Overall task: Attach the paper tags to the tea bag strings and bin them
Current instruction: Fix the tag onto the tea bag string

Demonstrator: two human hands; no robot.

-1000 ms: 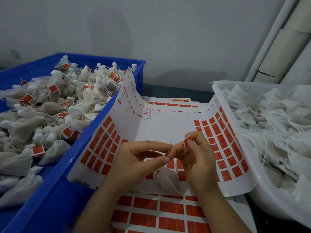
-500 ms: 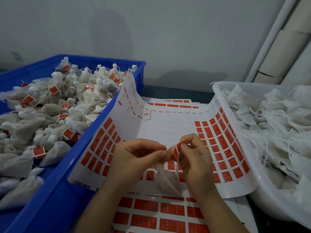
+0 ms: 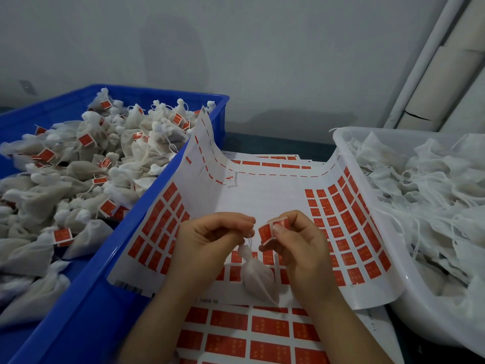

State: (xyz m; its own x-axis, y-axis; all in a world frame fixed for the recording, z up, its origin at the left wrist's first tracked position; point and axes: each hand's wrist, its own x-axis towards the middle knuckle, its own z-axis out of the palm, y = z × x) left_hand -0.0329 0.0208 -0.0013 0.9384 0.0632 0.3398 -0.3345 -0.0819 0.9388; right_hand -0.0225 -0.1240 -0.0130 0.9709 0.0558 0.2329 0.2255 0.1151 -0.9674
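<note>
- A large blue plastic bin [image 3: 86, 311] fills the left edge of the work surface. It is heaped with white mesh tea bags [image 3: 86, 169], many showing small red paper tags on their strings.
- A white plastic bin [image 3: 409, 306] sits along the right edge. It holds a tangled heap of untagged tea bags [image 3: 425, 195] with loose white strings.
- Between the two bins lies a white label sheet [image 3: 262, 198], its left and right sides curling up against the bin walls. Rows of red tags remain on both curled sides; the middle is bare backing.
- A second sheet of red tags [image 3: 270, 327] lies flat beneath it, at the near edge of the surface.
- The left hand [image 3: 210, 240] is over the middle of the curled sheet, its fingers bent inward and pinching the top of a thin white string [image 3: 249, 239].
- The right hand [image 3: 301, 248], just beside it, pinches a red paper tag [image 3: 265, 233] between thumb and fingertips.
- One tea bag [image 3: 258, 279] hangs from the string, below and between the hands, over the near edge of the curled sheet. Whether it touches the sheet cannot be told.
- The tag is bent partway along a fold and sits just right of the string, with a narrow gap between them.
</note>
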